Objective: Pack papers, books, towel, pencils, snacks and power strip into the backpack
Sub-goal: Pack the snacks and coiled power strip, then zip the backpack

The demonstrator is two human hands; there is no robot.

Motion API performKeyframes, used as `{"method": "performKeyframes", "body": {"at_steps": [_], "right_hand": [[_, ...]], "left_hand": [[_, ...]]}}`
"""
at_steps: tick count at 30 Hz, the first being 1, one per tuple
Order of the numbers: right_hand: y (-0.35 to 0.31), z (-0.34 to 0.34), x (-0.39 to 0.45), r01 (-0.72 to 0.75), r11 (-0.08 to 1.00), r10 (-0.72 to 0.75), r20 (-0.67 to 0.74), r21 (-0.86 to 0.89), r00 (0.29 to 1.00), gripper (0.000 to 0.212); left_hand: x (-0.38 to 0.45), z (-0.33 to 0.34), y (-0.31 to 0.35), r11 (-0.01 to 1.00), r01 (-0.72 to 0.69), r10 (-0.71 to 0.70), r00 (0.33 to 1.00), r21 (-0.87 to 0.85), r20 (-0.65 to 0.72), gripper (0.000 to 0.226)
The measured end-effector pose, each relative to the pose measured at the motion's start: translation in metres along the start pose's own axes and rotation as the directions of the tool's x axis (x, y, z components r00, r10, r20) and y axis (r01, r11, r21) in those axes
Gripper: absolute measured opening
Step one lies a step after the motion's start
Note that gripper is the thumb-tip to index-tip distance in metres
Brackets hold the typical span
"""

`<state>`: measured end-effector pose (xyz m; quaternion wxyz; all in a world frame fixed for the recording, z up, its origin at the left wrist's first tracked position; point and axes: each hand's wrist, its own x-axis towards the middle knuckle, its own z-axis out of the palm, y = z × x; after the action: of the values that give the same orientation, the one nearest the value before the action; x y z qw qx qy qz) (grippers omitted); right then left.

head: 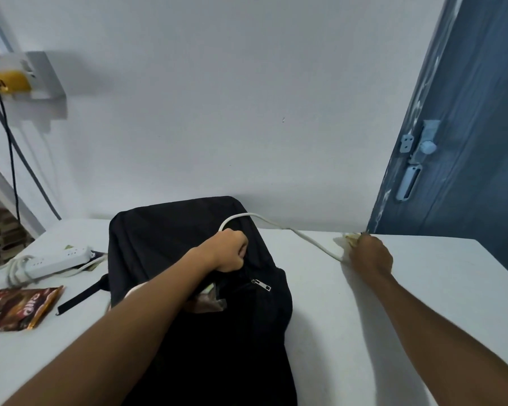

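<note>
Head view: black backpack (200,288) lies mid-table (423,288). Left hand (228,250) is fisted round the white cable (276,222) above its opening. Right hand (370,254), fingers curled, grips something at the cable's far end; what, cannot tell. Power strip (57,257) and snack packet (22,307) sit left, apart from the bag.

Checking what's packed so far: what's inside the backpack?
Through the backpack's open zipper, only pale paper-like edges show beneath the left hand. Everything deeper is hidden by black fabric.
</note>
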<state>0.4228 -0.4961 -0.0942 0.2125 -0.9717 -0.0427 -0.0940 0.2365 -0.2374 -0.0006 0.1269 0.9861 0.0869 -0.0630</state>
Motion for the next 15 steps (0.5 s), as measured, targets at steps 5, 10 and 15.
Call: {"method": "performKeyframes", "body": {"at_steps": [5,10,15], "right_hand": [[-0.064,-0.034,-0.035,0.197,0.732,-0.146,-0.131,0.652,0.980,0.017],[-0.128,-0.058,-0.108,0.447,0.431,-0.468,-0.229,0.784,0.853,0.009],[-0.145,-0.074,-0.161,0.739,0.200,-0.730,-0.405,0.643,0.550,0.021]], "left_hand": [[-0.001,0.002,-0.003,1.000,-0.001,0.001,1.000,-0.009,0.005,0.015],[-0.009,0.002,-0.010,0.990,-0.055,0.046,0.996,-0.128,-0.072,0.018],[-0.025,-0.017,-0.028,0.939,-0.196,0.133,0.964,-0.282,-0.229,0.005]]}}
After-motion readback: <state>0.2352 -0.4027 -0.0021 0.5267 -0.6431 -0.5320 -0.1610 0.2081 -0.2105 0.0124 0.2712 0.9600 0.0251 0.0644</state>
